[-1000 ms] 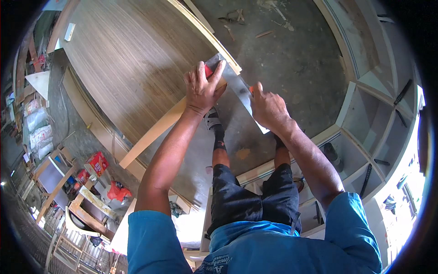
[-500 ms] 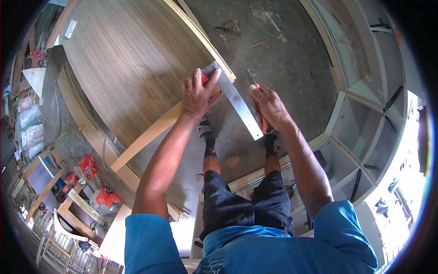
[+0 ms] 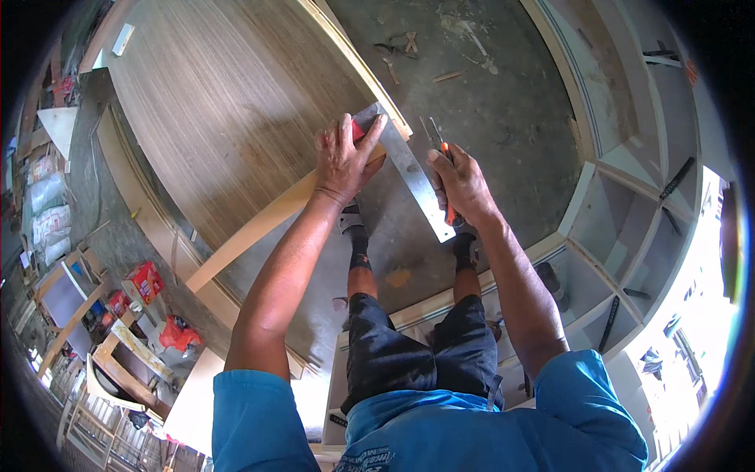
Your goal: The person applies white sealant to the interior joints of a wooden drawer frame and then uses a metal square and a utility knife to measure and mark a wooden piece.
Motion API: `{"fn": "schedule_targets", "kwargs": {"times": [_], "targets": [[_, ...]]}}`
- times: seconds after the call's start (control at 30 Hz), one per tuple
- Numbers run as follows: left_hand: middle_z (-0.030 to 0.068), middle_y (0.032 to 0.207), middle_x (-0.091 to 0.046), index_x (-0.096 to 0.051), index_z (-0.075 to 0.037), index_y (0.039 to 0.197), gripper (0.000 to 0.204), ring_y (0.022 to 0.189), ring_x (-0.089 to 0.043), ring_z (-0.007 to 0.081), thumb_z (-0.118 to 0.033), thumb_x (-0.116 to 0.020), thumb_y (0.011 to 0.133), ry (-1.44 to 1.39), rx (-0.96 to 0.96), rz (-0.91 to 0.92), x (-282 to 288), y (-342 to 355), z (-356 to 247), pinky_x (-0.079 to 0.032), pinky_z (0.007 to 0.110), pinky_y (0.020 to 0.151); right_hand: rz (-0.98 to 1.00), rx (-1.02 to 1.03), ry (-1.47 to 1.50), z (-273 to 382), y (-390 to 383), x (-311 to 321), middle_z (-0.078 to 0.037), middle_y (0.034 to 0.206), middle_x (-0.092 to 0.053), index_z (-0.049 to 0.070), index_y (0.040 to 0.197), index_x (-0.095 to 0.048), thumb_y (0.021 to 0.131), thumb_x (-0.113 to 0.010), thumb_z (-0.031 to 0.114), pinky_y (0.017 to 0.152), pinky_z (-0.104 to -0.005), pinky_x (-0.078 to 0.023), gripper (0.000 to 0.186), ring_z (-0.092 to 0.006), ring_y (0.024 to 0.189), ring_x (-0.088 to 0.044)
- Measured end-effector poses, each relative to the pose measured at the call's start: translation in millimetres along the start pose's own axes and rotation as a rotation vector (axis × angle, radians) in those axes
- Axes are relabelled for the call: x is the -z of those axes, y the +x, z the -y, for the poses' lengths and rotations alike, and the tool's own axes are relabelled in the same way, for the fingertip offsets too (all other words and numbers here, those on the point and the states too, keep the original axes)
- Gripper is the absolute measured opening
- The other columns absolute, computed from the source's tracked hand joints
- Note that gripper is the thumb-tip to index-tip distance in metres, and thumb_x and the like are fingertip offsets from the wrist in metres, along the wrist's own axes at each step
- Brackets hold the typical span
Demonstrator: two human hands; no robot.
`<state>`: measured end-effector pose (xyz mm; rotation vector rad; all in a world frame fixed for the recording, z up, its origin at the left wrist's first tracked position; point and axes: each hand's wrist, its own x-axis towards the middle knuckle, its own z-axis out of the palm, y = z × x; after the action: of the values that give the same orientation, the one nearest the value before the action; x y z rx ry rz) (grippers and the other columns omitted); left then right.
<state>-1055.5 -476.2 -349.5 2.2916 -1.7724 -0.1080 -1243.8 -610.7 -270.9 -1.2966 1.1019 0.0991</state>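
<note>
Near the centre of the frame, the left hand [image 3: 344, 164] is clasping a steel try square [image 3: 415, 175] at the end of a wood-grain panel [image 3: 228, 102], its fingers covering most of the red stock. To its right, the right hand [image 3: 465, 189] is gripping an orange utility knife [image 3: 447, 149], hiding much of the handle; whether its fingertips are touching the square I cannot tell. The panel is running out of frame at the top.

Woodworking workshop: large wood-grain panel [image 3: 236, 102], open cabinet compartments [image 3: 617, 211], wood scraps [image 3: 450, 76] on stained concrete floor [image 3: 523, 145].
</note>
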Motion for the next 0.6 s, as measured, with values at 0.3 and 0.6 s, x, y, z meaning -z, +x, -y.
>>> {"fn": "schedule_targets", "kwargs": {"times": [0.3,0.6], "targets": [[0.0212,0.132,-0.042,-0.04,-0.032,0.149,0.076,0.102,-0.051,0.0376,-0.044,-0.07,0.081,0.002,-0.01,-0.005,-1,-1,1,-0.038,0.051,0.09,-0.001,0.052,-0.073,-13,15,-9,-0.003,0.067,-0.055,-0.001,0.098,-0.053,0.099,-0.053,0.026,0.048,-0.0313,-0.046,0.027,-0.0109,0.052,-0.053],[0.0215,0.129,-0.044,-0.039,-0.031,0.149,0.077,0.109,-0.05,0.0368,-0.046,-0.07,0.081,0.087,-0.009,-0.004,-4,-2,0,-0.039,0.051,0.089,-0.086,0.168,-0.489,-7,13,-14,-0.024,0.075,-0.065,-0.002,0.11,-0.049,0.099,-0.05,0.025,0.063,-0.0479,-0.052,0.029,-0.0372,0.067,-0.068]]}}
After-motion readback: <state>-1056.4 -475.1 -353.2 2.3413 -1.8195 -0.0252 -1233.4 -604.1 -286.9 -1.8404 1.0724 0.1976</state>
